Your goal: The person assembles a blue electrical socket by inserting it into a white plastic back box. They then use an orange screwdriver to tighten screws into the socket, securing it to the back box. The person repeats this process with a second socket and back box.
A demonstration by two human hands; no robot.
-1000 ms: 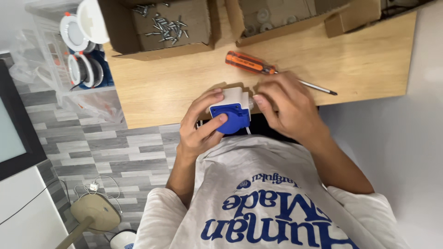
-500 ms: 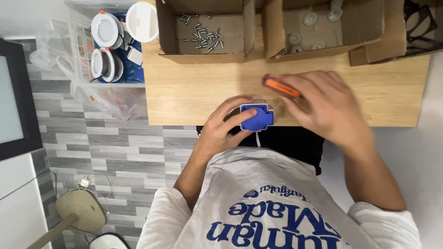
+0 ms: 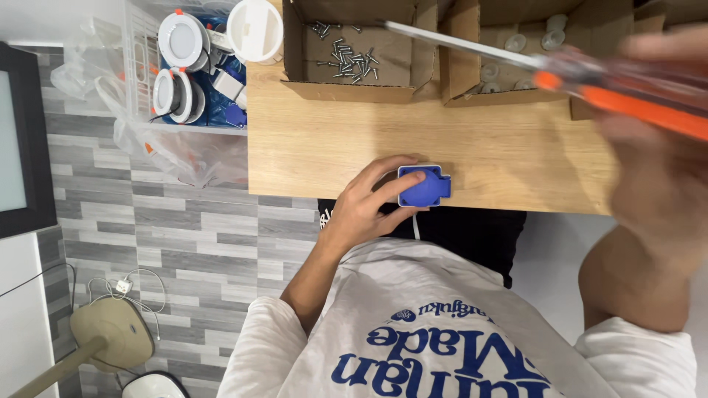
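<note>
Under grey floor tiles [image 3: 147, 243], a wooden table [image 3: 324, 140] holds cardboard boxes [image 3: 354, 51].

- A wooden table [image 3: 332, 140] is seen.
- Two open cardboard boxes [image 3: 354, 81] [image 3: 509, 92] are set along its far edge.
- A blue socket [image 3: 422, 185] is rested at the near edge.

Right hand [image 3: 656, 177] blurred, cut by right edge; orange screwdriver [image 3: 619, 92] handle blurred.
</note>
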